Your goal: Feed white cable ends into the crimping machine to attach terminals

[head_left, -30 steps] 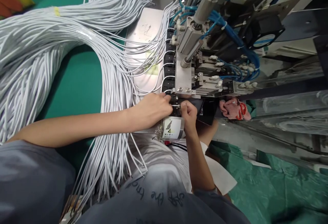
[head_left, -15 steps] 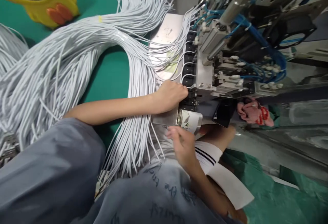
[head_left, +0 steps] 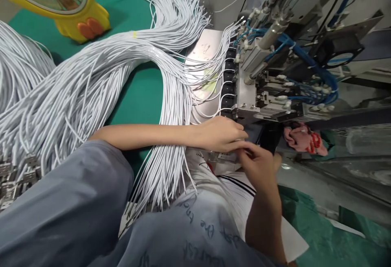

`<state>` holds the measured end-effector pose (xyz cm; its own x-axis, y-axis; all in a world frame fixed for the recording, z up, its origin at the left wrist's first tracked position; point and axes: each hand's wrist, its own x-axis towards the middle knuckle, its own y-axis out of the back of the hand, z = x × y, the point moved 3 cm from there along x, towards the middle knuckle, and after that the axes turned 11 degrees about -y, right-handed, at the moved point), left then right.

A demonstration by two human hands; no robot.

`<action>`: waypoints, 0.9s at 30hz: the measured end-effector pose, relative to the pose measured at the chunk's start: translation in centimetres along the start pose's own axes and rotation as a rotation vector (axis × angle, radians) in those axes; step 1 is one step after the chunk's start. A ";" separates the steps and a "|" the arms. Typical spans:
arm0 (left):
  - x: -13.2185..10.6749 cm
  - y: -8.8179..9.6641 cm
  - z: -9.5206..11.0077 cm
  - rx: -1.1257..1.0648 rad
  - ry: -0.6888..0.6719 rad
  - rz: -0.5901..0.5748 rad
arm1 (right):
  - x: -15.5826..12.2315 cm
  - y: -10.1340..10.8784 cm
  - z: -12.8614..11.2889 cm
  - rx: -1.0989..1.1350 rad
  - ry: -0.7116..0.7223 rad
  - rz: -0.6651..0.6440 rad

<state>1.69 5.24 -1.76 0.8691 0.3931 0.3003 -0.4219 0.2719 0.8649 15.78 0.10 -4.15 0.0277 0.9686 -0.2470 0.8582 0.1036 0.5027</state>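
Observation:
My left hand (head_left: 220, 133) reaches across a thick bundle of white cables (head_left: 91, 84) to the lower end of the machine's row of black sockets (head_left: 228, 80). Its fingers are drawn together at the machine's edge, and what they pinch is hidden. My right hand (head_left: 258, 162) comes up from below and meets the left fingertips, its fingers curled together around something too small to make out. Several white cable ends are plugged into the sockets above both hands. A metal plate (head_left: 203, 61) lies under those cables.
The machine (head_left: 275, 71) with blue air tubes and metal cylinders fills the upper right. A yellow duck-shaped object (head_left: 67, 6) stands on the green mat (head_left: 143, 92) at top left. A pink and red cloth (head_left: 301, 138) hangs right of my hands. Green cloth (head_left: 320, 234) lies at lower right.
My right hand has risen from my lap to meet the left hand at the machine's edge. The left hand has slid slightly down and right. The view has shifted leftward.

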 end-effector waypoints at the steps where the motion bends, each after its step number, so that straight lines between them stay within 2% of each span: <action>1: -0.1 -0.3 -0.3 -0.074 0.000 0.010 | 0.5 0.6 0.2 0.077 -0.038 0.053; 4: -0.2 -0.8 -1.2 -0.257 -0.003 0.045 | 1.3 1.2 1.0 0.360 -0.116 0.155; 8: -0.1 -0.7 -1.6 -0.360 0.018 0.165 | 1.5 0.3 1.3 0.711 -0.059 0.087; 11: 0.0 -0.4 -1.5 -0.374 0.050 0.235 | 1.5 -0.1 1.1 0.815 -0.047 0.084; 14: 0.1 -0.4 -1.5 -0.383 0.079 0.267 | 1.6 -0.5 1.1 0.788 -0.065 0.141; 17: 0.0 -0.6 -1.6 -0.441 0.056 0.288 | 1.6 -0.8 1.1 0.743 0.019 0.204; 20: 0.0 -0.7 -1.8 -0.512 0.034 0.328 | 1.6 -0.8 1.0 0.688 0.106 0.195; 22: 0.0 -0.7 -1.8 -0.549 0.029 0.346 | 1.4 -0.4 0.7 0.599 0.141 0.179; 27: -0.1 -0.8 -1.7 -0.527 0.012 0.289 | 1.2 1.6 -0.2 0.268 0.236 0.280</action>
<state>1.47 6.47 -3.21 0.6986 0.5252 0.4859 -0.7144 0.5503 0.4323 17.11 1.42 -3.50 0.1870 0.9791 0.0798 0.9374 -0.2021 0.2835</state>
